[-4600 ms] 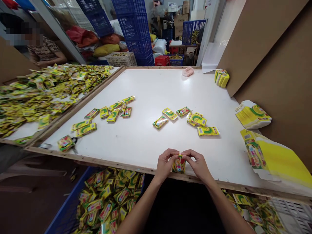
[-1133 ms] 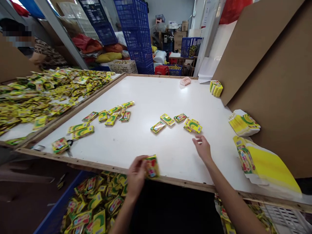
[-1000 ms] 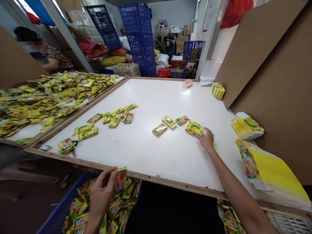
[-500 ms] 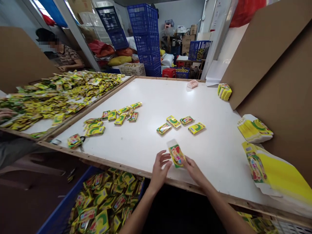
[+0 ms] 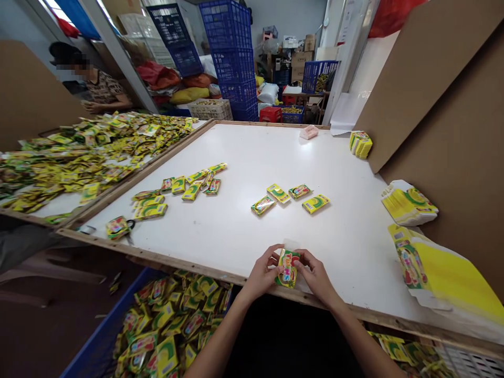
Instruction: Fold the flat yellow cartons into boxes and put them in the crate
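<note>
A yellow-green printed carton [image 5: 288, 269] is held upright near the front edge of the white table, its pale flap showing at the top. My left hand [image 5: 264, 270] grips its left side, thumb on the printed face. On the right side my right hand [image 5: 315, 273] pinches it, thumb also on the front. Beyond my hands lie several filled packets [image 5: 315, 203] in a loose group. More packets [image 5: 191, 190] lie farther left, and one packet [image 5: 117, 227] rests beside black-handled scissors [image 5: 130, 224].
Stacks of flat cartons [image 5: 409, 202] lie along the right by a cardboard sheet [image 5: 441, 105]. A blue crate [image 5: 102, 328] full of packets stands below the front edge. A wooden rim [image 5: 157, 257] borders the table. Across the left divider, a person [image 5: 102, 86] sits by a heap of packets [image 5: 90, 152].
My left hand has closed onto the carton's left side, so both hands now hold it. The carton has come slightly lower and nearer to me, and stands straighter.
</note>
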### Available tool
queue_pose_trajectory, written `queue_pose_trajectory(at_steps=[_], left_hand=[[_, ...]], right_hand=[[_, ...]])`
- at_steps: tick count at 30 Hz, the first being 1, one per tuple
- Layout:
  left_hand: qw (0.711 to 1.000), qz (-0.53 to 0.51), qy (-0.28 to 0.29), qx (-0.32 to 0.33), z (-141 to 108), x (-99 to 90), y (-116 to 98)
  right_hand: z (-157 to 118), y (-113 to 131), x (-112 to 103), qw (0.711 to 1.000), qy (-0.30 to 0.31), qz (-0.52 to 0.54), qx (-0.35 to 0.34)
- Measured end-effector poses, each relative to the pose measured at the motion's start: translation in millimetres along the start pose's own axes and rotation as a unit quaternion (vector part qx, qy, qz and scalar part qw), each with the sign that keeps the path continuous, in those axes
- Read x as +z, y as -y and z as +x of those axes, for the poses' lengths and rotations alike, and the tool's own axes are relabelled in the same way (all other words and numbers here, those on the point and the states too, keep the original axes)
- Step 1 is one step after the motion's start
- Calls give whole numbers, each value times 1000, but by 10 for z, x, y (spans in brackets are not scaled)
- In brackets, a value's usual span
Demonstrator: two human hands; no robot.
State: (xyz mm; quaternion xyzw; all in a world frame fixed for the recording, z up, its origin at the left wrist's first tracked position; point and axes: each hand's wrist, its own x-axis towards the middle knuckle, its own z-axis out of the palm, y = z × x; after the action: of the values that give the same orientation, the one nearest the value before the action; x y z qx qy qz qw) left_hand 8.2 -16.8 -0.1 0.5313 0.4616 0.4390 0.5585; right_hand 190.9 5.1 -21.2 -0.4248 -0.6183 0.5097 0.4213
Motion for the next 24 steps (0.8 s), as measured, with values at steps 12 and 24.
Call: queue_pose_trajectory(at_steps=[12,24], left_hand=[[997,-65,-42,26,159,44,-53],[991,76,-92,55,63,136,-117]], right_hand=[[136,-5,141,996,-77,29,-33],[-28,158,199,993,-99,-24,-63]])
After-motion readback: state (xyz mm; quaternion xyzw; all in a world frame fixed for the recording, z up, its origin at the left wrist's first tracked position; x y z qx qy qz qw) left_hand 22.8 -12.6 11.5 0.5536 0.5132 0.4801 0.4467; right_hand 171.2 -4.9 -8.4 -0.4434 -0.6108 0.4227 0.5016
